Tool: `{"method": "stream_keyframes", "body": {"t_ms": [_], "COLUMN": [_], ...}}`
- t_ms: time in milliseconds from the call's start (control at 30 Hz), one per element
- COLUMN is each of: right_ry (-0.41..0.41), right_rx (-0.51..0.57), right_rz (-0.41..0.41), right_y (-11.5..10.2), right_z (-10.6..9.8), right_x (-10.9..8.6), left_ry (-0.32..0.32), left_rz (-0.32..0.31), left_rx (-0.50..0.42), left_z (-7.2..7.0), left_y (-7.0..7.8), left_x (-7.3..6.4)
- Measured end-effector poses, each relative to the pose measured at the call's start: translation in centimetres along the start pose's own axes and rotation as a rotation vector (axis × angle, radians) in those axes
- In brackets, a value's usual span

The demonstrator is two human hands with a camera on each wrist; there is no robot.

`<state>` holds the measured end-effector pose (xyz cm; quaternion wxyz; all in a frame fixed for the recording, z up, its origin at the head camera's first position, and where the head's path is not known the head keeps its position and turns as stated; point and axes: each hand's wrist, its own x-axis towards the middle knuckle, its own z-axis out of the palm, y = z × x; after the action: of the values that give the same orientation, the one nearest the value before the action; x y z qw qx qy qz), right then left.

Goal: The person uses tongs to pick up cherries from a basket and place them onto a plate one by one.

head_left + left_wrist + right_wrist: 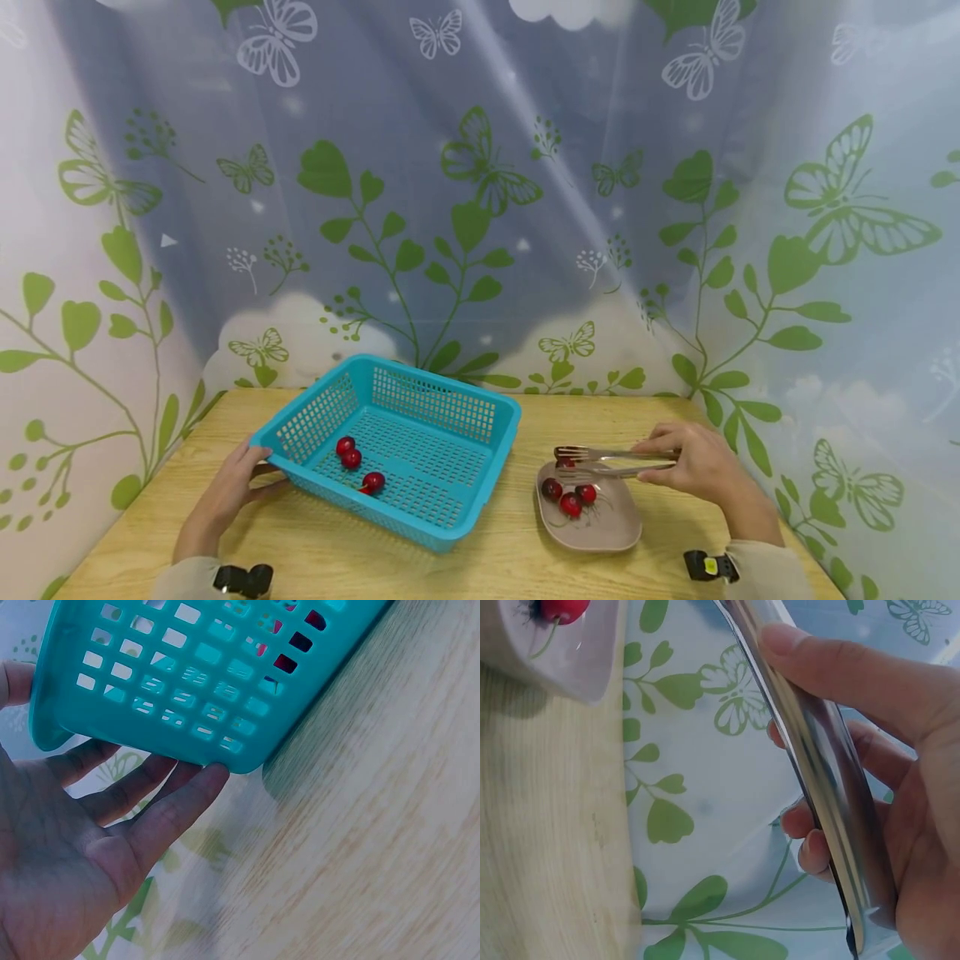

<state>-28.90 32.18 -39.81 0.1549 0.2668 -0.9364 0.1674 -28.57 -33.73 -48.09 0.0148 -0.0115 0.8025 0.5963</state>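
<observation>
My left hand [225, 496] holds the left corner of a blue plastic basket [420, 517]. The thumb lies on its rim and the other fingers touch the perforated side [202, 690]. Inside the basket lie a pair of red cherries [351, 459] and another cherry [373, 482]. Metal tongs [622, 455] are gripped in my right hand [701, 467], thumb on one arm and fingers round the other. Their tips reach over a pinkish plate [622, 529] of several dark red cherries [571, 505]. One cherry is near the tips; whether they pinch it, I cannot tell.
Basket and plate stand apart on a light wooden table [315, 550], the plate to the right. A curtain [525, 250] with butterflies and leaves hangs behind the table and along both sides. Thin stems lie among the plate's cherries.
</observation>
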Motion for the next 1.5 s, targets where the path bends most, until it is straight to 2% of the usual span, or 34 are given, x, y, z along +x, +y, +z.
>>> {"method": "stream_keyframes", "body": {"t_ms": [167,300,533,767,900,1200,1500], "right_ry": [-0.067,-0.098,-0.1,-0.145,-0.145,-0.158,-0.147], "right_rx": [-0.025,-0.018,0.015,0.051,0.047,0.019,0.031], "right_rz": [0.081,0.113,0.127,0.146,0.15,0.145,0.163], "right_y": [0.4,0.67,1.07,1.02,1.06,0.98,0.74], "right_z": [0.33,0.52,0.69,0.85,0.95,0.82,0.9], "right_x": [-0.12,-0.32,-0.44,-0.19,-0.03,0.05,-0.03], "left_ry": [0.003,0.005,0.001,-0.002,-0.001,-0.007,0.0], "left_rz": [0.0,0.006,0.007,0.015,0.017,0.067,0.036], "left_rx": [0.001,0.005,0.005,0.001,0.001,-0.018,0.004], "left_z": [0.06,0.11,0.03,-0.04,-0.12,-0.12,-0.01], "left_y": [0.02,0.02,-0.11,-0.22,-0.16,0.07,-0.06], "left_x": [-0.06,-0.16,-0.08,-0.08,-0.02,-0.22,-0.25]}}
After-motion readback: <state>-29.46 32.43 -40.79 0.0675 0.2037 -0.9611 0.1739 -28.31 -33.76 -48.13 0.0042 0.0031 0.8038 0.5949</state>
